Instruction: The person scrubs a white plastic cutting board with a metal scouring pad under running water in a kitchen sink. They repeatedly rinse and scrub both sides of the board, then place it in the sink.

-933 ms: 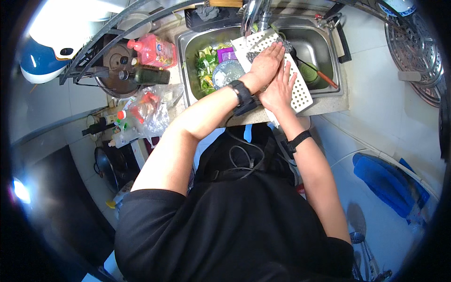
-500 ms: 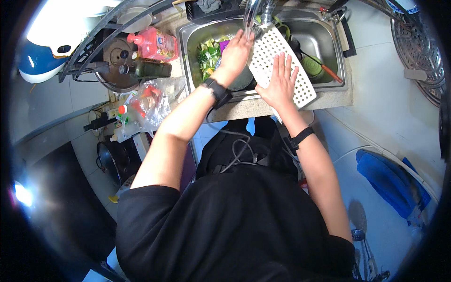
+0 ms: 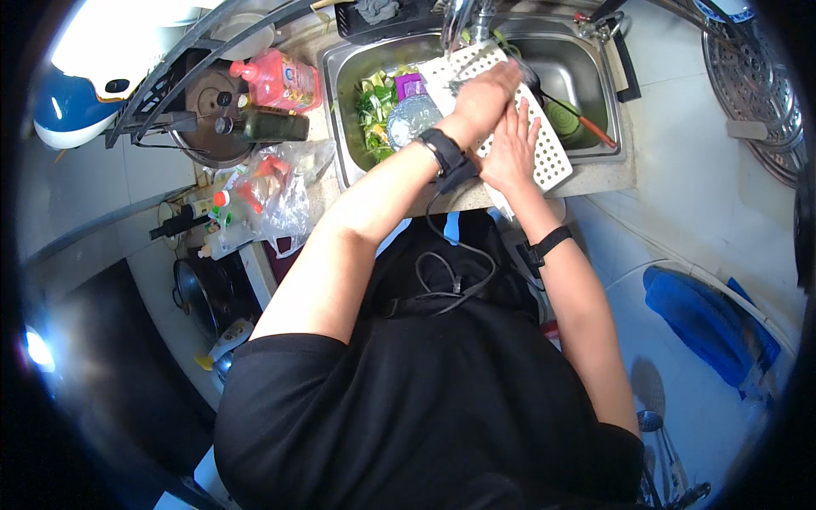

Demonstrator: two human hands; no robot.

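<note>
A cream-white panel with rows of round holes (image 3: 552, 161) leans at a slant across the middle of the sink. My left hand (image 3: 490, 95) lies flat over its upper part, fingers stretched toward the upper right and a little blurred. Whether anything is under that palm is hidden. Just below it, my right hand (image 3: 512, 146) rests on the panel with its fingers extended and slightly apart. Above the panel's top end, water comes from the tap (image 3: 455, 25). A clear, round dish (image 3: 413, 117) sits left of the panel, beside green vegetable scraps (image 3: 374, 110) and a purple packet (image 3: 410, 85).
The steel sink's right basin (image 3: 582, 64) holds a green round item (image 3: 561, 117) and a utensil with a brown handle (image 3: 599, 133). Left on the counter are a pink pump bottle (image 3: 285, 81), a dark bottle (image 3: 276, 126) and a plastic bag (image 3: 293, 183). A cable hangs from my left wrist.
My left hand has moved right and down from beside the tap onto the panel, close to my right hand. The clear dish now shows more fully. My right hand stays in place.
</note>
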